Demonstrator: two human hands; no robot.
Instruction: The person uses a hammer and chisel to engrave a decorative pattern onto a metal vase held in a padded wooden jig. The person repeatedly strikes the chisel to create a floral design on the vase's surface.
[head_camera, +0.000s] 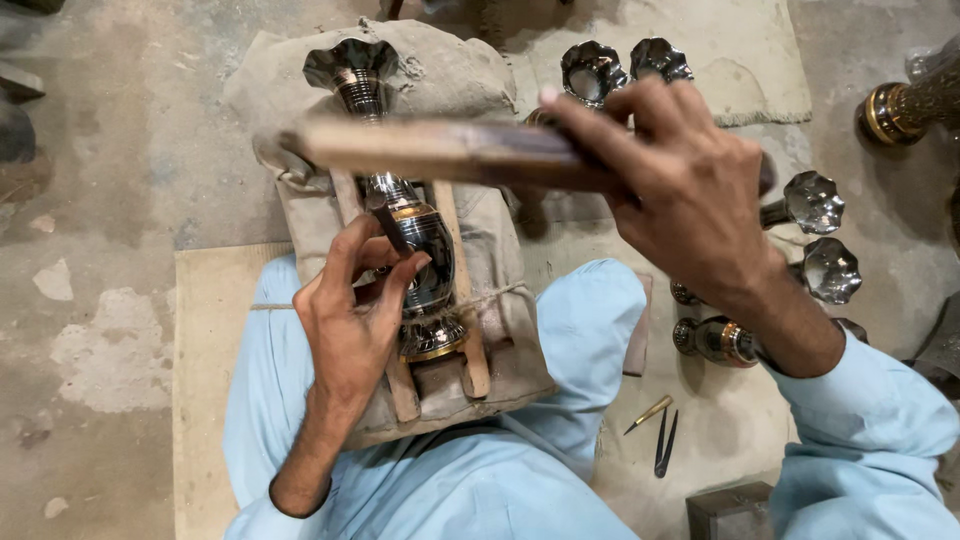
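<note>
The fingers (385, 255) of the left hand (350, 320) are pinched shut round a small dark chisel (392, 228), its tip set against the belly of a metal vase (410, 240). The right hand (690, 205) is raised above, its fingers wrapped tight about the end of a wooden mallet (450, 152) that hangs level over the vase's neck.

The vase lies on its side, fluted mouth away from the person, cradled between two wooden slats (465, 300) on a padded cloth cushion (470, 90) that rests across the person's lap. It sits right under the left fingers, touching the tool, while the mallet is well apart from it.

Judged from its polished, dark and gilt surface, the vase is stiff, fairly heavy and slippery, and easily marked; the narrow stem or the foot looks like the surest place to hold it.

More fluted vases (825, 270) lie on the floor to the right, and a pair of small pointed tools (660, 430) lies near the right knee.
</note>
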